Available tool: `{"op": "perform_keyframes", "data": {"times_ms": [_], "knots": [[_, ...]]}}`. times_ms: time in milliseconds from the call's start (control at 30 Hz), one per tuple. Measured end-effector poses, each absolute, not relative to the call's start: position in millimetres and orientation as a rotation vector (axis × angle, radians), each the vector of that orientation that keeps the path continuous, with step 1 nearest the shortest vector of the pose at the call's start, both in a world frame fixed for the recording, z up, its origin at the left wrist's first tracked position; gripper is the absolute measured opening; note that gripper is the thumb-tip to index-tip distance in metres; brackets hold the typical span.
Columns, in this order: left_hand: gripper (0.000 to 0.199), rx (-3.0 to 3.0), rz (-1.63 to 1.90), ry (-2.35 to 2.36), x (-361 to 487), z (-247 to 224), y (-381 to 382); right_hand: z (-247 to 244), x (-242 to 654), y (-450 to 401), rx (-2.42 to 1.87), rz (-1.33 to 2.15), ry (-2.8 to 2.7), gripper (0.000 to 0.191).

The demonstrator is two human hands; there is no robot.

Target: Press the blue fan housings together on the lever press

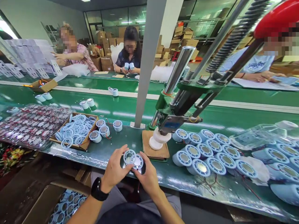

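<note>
Closest to me is the worker's dark top [130, 214], with two bare forearms reaching over the lap to the near edge of the green bench [127, 138]. There's a black watch [100, 189] on the left wrist. The left hand [116, 168] pinches a pale blue ring [125, 157] between thumb and fingertips; the ring is tipped up so its see-through middle shows, just past the thumb tip. The right hand [147, 172] has thumb and fingers curled round a silver-topped cylinder [138, 162], which sits inside that grip, close beside the ring. The two overlap from where I stand, and I can't tell whether they touch.

Just beyond the right hand stands a green hand press [169, 119], its white pads [156, 143] over a brown board [148, 147]. Over to the left, a shallow cardboard box [87, 145] is heaped with more loose rings [78, 127], and a few blue cylinders [104, 131] stand between it and the press. To the right, ringed units [205, 150] crowd together in rows near a clear plastic bottle [257, 135]. Across the line, a co-worker [134, 58] holds two light blue pieces [126, 66].
</note>
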State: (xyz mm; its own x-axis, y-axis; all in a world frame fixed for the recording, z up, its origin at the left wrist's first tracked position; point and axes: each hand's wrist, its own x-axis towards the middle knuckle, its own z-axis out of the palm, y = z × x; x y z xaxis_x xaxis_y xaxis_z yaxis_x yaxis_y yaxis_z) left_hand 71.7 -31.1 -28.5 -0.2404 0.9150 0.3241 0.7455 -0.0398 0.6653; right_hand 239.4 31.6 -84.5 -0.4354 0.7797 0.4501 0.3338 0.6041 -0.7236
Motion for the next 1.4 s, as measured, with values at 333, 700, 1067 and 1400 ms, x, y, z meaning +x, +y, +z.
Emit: {"op": "perform_keyframes", "data": {"times_ms": [333,700,1067,1400], "knots": [[0.064,1.811,1.095,2.104,99.6,-29.1,-26.9,-90.9,223.2,29.9,-0.898,0.768,-1.932,0.056],[0.053,1.494,1.188,1.925,105.4,-50.5,-29.4,-75.5,230.2,33.8,-0.824,0.693,-2.183,0.061],[0.054,1.387,1.286,1.696,100.1,13.2,52.9,250.7,307.9,166.1,-0.619,-0.300,-1.676,0.038],[0.058,1.192,1.536,1.337,134.1,-5.3,94.2,285.4,282.7,231.8,-0.613,0.365,-1.612,0.052]]}}
